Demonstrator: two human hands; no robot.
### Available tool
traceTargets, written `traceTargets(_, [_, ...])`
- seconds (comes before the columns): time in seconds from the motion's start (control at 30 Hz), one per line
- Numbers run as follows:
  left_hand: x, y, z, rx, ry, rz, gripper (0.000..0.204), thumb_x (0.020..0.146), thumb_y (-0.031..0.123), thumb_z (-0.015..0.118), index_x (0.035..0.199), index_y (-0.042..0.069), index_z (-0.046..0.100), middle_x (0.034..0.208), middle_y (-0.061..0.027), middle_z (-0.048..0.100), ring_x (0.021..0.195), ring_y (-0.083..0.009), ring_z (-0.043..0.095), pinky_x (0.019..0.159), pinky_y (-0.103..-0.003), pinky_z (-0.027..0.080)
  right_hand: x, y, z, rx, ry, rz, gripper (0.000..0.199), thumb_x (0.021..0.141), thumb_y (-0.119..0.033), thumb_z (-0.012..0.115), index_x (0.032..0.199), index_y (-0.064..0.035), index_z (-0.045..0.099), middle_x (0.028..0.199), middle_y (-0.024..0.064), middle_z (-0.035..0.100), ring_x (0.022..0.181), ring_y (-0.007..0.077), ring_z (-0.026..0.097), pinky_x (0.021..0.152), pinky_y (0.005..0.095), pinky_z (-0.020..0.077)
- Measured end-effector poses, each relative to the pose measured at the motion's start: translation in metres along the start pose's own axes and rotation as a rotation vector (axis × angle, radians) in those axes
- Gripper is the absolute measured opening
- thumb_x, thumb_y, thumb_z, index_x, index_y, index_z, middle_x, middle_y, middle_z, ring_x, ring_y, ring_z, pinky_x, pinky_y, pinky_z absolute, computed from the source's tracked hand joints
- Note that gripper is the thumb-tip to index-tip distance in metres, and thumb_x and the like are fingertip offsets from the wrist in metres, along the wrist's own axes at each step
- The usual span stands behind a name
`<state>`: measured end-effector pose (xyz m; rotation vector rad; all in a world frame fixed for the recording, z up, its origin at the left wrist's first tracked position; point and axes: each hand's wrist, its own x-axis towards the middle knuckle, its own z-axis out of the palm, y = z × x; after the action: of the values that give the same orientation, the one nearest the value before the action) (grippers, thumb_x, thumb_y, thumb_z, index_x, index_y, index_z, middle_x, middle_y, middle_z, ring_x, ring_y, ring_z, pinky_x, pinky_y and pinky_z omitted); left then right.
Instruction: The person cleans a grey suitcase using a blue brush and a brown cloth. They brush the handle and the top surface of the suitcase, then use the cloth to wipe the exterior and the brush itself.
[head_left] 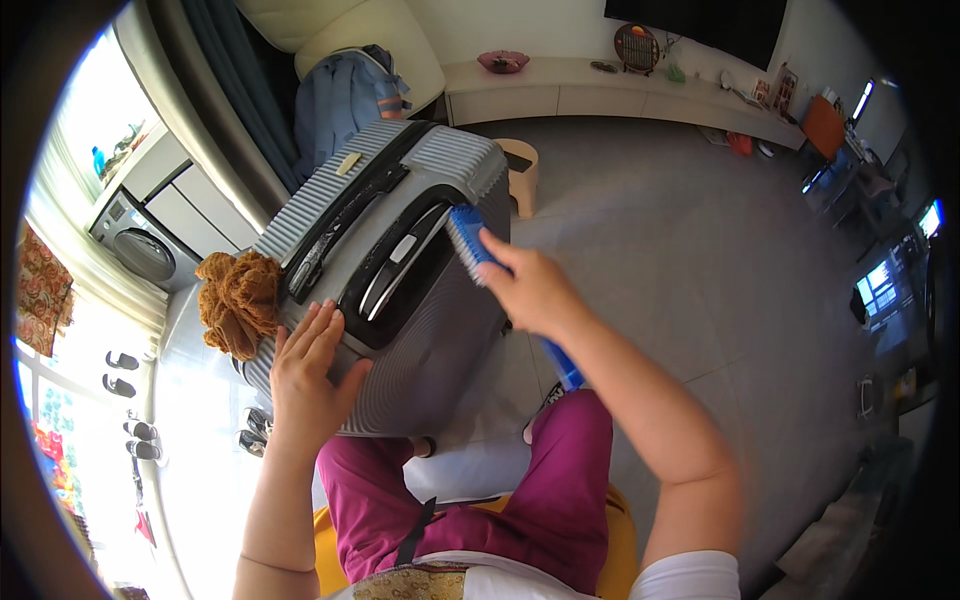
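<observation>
Nearest, left grip lies flat and open on the grey suitcase; right grip is closed around a blue brush, bristles on the suitcase's far right edge.

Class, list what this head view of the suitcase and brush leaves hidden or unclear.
- Blue brush: its handle is covered by the right hand.
- Grey suitcase: its near lower end is hidden behind the left hand and the lap.
- Shelf items at the far wall: too small to identify.
</observation>
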<state>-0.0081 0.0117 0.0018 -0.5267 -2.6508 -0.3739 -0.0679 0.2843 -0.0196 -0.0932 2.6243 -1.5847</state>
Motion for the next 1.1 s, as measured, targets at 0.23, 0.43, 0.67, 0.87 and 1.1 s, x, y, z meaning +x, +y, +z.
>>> traceTargets(0.23, [0.003,0.001,0.003,0.002,0.015,0.018,0.058,0.071,0.018,0.079,0.124,0.002,0.061,0.135,-0.0132,0.057,0.129,-0.0318,0.050,0.107,-0.058,0.033,-0.078,-0.013,0.146,0.884,0.037,-0.002,0.071,0.099,-0.014,0.051,0.156,-0.0201,0.008,0.072,0.0062,0.059,0.043,0.0094,0.050,0.039,0.0271,0.0434])
traceTargets(0.43, [-0.001,-0.005,0.004,-0.014,-0.006,0.019,0.056,0.073,0.017,0.076,0.124,0.002,0.060,0.134,-0.0154,0.057,0.129,-0.0329,0.050,0.106,-0.061,0.033,-0.019,-0.066,0.112,1.371,0.224,0.201,0.067,0.103,-0.018,0.039,0.155,-0.0225,-0.003,0.071,0.0054,0.048,0.047,0.0143,0.048,0.042,0.0321,0.0461])
traceTargets(0.67, [0.006,-0.001,0.000,-0.049,-0.037,0.009,0.049,0.078,0.009,0.067,0.126,0.002,0.059,0.136,-0.0152,0.055,0.132,-0.0326,0.047,0.107,-0.060,0.032,-0.006,-0.060,0.108,1.271,0.184,0.240,0.069,0.103,-0.021,0.039,0.155,-0.0288,-0.006,0.071,0.0052,0.050,0.049,0.0159,0.050,0.045,0.0345,0.0472])
traceTargets(0.87, [0.004,-0.008,-0.007,-0.066,-0.099,0.026,0.049,0.078,0.006,0.065,0.126,0.003,0.059,0.138,-0.0135,0.054,0.133,-0.0314,0.046,0.109,-0.059,0.031,-0.032,-0.062,0.132,1.191,0.112,0.245,0.070,0.101,-0.016,0.043,0.156,-0.0257,0.001,0.063,0.0056,0.050,0.043,0.0170,0.049,0.039,0.0334,0.0437])
traceTargets(1.1, [0.004,-0.012,-0.009,-0.137,-0.109,0.088,0.047,0.079,0.004,0.064,0.125,0.005,0.060,0.138,-0.0128,0.054,0.132,-0.0308,0.047,0.109,-0.058,0.032,-0.006,-0.033,0.112,1.133,0.102,0.293,0.058,0.100,-0.021,0.046,0.150,-0.0149,0.018,0.061,0.0031,0.047,0.039,0.0135,0.046,0.034,0.0310,0.0419])
